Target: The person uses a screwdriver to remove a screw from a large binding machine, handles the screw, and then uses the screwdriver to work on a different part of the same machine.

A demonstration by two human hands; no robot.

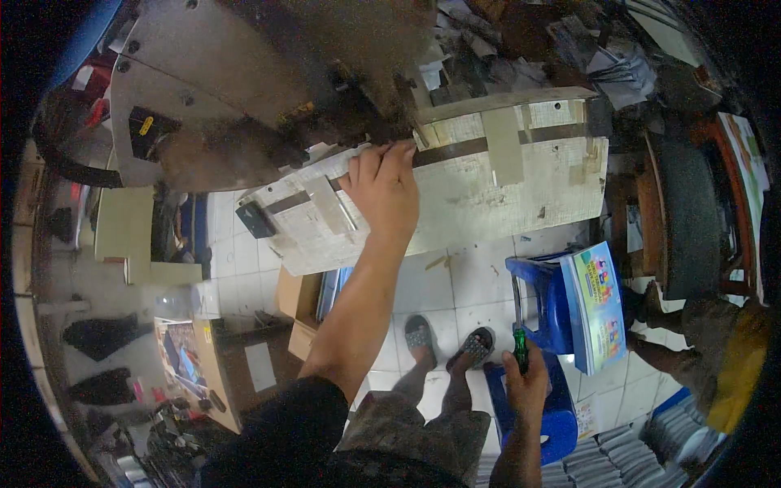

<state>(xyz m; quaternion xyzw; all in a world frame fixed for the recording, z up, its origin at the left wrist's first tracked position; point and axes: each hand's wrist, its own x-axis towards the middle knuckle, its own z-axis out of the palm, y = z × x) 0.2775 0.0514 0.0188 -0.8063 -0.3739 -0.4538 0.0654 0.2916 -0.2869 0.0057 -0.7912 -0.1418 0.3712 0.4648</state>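
A screwdriver [520, 340] with a green handle is standing in the right hand [529, 381], its shaft pointing away from the person, above the tiled floor [429, 285] and to the right of the sandalled feet [421, 337]. The right hand is closing its fingers around the handle. The left hand [382, 183] is reaching forward to a worn white panel [488, 207], its fingers partly bending at the far edge; the fingertips are not showing clearly, so whether they are gripping cannot be told. The panel is extending crosswise, carrying a dark lengthwise strip and several pale patches. A large grey machine [228, 73] is standing beyond the panel, to the left. A blue stool [537, 305] is supporting a stack of colourful booklets [598, 309] right of the screwdriver, and a second blue stool [560, 435] is standing beneath the right hand. Bundles of paper [622, 455] are lying at the lower right, near a person in yellow [736, 390]. An open cardboard box [299, 305] is sitting below the panel, left of the feet, while loose papers [622, 73] are piling up at the upper right
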